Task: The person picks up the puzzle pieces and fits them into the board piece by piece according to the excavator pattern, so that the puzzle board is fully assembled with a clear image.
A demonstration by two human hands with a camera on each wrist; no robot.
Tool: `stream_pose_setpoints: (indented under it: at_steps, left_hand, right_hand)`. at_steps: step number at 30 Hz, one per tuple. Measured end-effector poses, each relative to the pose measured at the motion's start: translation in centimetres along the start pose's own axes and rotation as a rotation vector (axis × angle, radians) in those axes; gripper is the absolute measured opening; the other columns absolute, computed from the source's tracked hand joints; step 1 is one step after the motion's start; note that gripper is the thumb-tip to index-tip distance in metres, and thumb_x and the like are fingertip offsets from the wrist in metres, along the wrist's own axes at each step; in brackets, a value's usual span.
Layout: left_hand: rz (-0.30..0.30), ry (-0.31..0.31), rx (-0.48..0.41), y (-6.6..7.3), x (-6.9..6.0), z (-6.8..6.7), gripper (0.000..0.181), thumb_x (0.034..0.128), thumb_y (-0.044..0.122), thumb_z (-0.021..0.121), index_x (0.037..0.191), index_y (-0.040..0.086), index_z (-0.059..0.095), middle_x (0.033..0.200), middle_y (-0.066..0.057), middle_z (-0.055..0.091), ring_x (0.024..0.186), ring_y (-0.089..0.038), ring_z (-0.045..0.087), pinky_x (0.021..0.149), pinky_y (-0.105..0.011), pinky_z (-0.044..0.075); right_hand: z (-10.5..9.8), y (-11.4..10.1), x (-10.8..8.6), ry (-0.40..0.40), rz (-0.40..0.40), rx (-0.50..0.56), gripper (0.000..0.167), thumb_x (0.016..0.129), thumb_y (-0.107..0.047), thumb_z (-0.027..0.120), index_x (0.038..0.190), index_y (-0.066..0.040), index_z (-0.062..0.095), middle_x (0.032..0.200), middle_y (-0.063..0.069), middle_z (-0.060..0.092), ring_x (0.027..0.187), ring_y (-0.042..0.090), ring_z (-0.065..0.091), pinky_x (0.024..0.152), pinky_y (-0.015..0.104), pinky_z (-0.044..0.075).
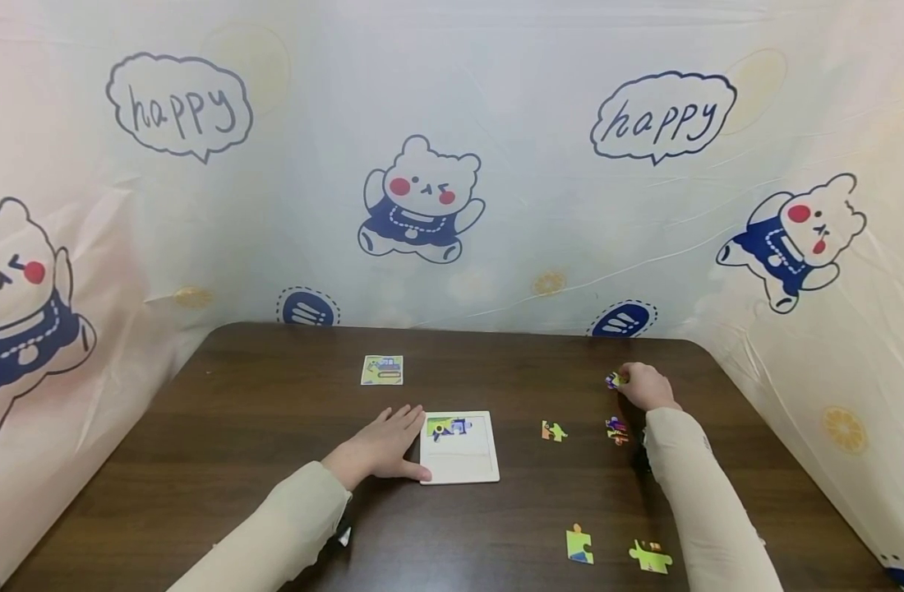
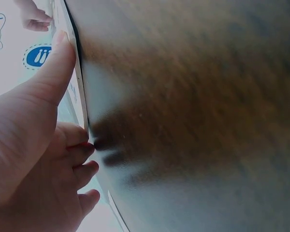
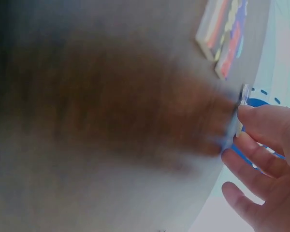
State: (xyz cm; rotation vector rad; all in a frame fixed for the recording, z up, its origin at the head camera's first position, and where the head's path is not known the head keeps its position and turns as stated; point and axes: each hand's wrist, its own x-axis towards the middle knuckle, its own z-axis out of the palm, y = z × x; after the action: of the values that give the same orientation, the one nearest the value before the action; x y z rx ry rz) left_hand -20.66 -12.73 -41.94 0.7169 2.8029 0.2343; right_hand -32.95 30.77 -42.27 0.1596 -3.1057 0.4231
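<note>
1. Puzzle piece [image 1: 612, 381]: at the table's [image 1: 274, 395] far right. Likely light, stiff, thin; take it by the edges.
2. Right hand [image 1: 648, 386]: thumb and fingertip pinch it, arm reached forward.
3. Left hand [image 1: 384, 445]: fingers extended, touching white tray's [image 1: 459, 469] left edge.

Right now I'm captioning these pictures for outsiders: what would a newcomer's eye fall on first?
Probably the white square puzzle tray near the middle of the dark brown wood-grain table, with the bare left hand at its left edge. Next comes the bare right hand, at the table's back right, pinching a small multicoloured puzzle piece. Behind, a red-cheeked white cartoon bear in blue stands out midway across the pale fabric backdrop.
</note>
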Motion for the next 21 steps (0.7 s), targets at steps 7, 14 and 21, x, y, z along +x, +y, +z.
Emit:
stream_pose_setpoints:
  at_steps: [7,14,21]
  left_hand:
    - [0.0,-0.002,-0.003,0.0,0.1,0.0,0.095,0.0771,0.057,0.063,0.141,-0.005,0.03,0.146,-0.017,0.027,0.134,-0.032,0.021,0.107,-0.048,0.016]
    - [0.0,0.002,-0.011,0.0,-0.1,-0.2,0.095,0.0773,0.056,0.064,0.14,-0.006,0.03,0.146,-0.018,0.027,0.134,-0.033,0.021,0.107,-0.048,0.016]
    - [-0.001,-0.007,-0.016,0.0,0.0,0.0,0.094,0.0778,0.056,0.063,0.141,-0.005,0.029,0.147,-0.017,0.026,0.135,-0.032,0.02,0.107,-0.048,0.015]
  right_hand:
    - [-0.3,-0.9,0.2,0.001,-0.055,0.084,0.024,0.081,-0.005,0.063,0.099,0.012,0.061,0.095,0.025,0.061,0.082,0.033,0.056,0.077,0.051,0.045]
    - [-0.3,-4.4,0.5,0.034,-0.241,0.175,0.027,0.079,-0.004,0.066,0.102,0.009,0.061,0.094,0.018,0.058,0.088,0.032,0.056,0.078,0.047,0.046]
    - [0.3,-10.5,-1.0,-0.017,-0.436,0.236,0.027,0.078,-0.002,0.068,0.104,0.005,0.063,0.096,0.012,0.059,0.091,0.028,0.057,0.081,0.042,0.047]
